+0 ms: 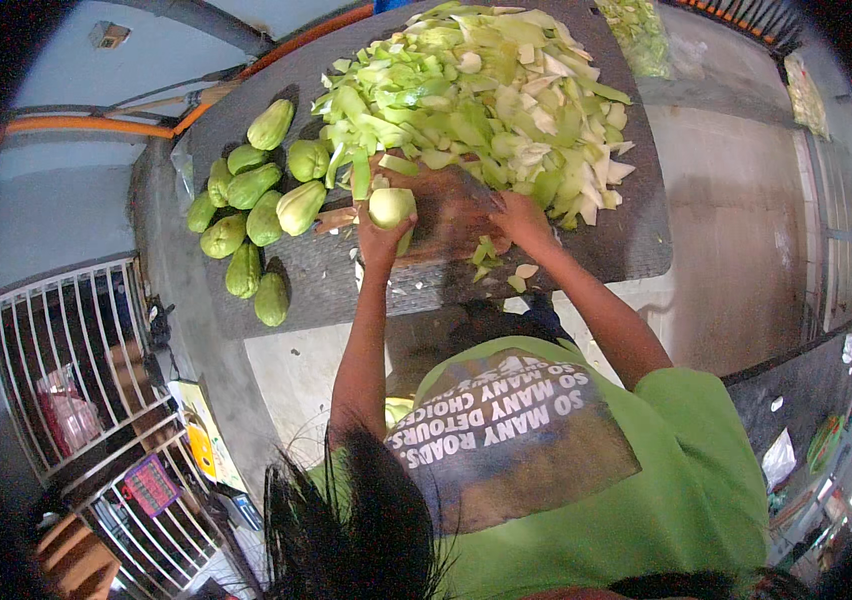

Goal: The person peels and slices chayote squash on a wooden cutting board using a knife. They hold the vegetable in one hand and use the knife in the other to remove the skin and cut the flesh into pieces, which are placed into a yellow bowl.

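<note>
My left hand [379, 240] is closed around a pale, peeled chayote [391, 207] with its cut face up, over the left part of a brown wooden board [448, 206]. To its right, my right hand [522, 219] grips what looks like a knife [483, 193], its blade blurred over the board. A large heap of green and white chayote slices [471, 97] lies just beyond both hands. Left of the board sit several whole green chayotes [252, 187]. Beside my left hand a wooden handle [336, 220] sticks out; what it belongs to is hidden.
The dark table [321, 292] has its near edge by my body. Small peelings [484, 257] lie near my right wrist. A bag of slices [636, 37] is beyond the table's far right. White metal bars [69, 360] stand at the left, a dark surface [778, 390] at the right.
</note>
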`<action>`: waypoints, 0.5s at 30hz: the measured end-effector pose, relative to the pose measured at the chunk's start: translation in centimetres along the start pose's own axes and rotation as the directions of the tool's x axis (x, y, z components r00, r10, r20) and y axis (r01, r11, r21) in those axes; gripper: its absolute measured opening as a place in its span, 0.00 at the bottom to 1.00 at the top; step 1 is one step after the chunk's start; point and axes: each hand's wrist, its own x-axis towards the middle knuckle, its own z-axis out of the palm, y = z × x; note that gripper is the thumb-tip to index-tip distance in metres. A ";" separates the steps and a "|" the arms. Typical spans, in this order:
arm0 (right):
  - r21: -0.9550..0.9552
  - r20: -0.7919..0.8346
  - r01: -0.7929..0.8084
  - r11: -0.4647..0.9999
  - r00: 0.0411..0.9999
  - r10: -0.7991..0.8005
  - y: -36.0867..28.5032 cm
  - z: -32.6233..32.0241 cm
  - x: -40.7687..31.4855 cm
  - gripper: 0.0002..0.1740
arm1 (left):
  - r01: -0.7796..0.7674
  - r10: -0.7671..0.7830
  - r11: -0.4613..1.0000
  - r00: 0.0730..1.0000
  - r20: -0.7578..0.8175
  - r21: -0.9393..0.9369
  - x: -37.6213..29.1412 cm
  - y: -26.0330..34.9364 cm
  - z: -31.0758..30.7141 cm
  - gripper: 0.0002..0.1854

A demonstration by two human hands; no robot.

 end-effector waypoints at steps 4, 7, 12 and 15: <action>0.058 -0.050 -0.010 0.998 0.999 0.013 -2.3 -2.3 -1.5 0.22 | 0.254 -0.116 0.658 0.964 0.238 -0.708 -1.8 0.0 -0.5 0.40; 0.057 -0.009 0.004 0.998 1.000 -0.003 -3.8 -3.3 -2.7 0.20 | 0.261 -0.037 0.604 0.953 0.300 -0.753 -2.6 1.3 -0.7 0.40; 0.057 -0.131 0.205 0.977 0.972 -0.196 -5.7 -3.0 -4.0 0.21 | 0.158 -0.078 0.805 0.984 0.163 -0.572 -2.7 2.5 -0.4 0.41; -0.003 -0.126 0.244 0.970 0.962 -0.243 -6.3 -2.3 -4.5 0.20 | -0.055 0.049 0.997 0.989 -0.141 -0.044 -2.5 2.1 1.1 0.46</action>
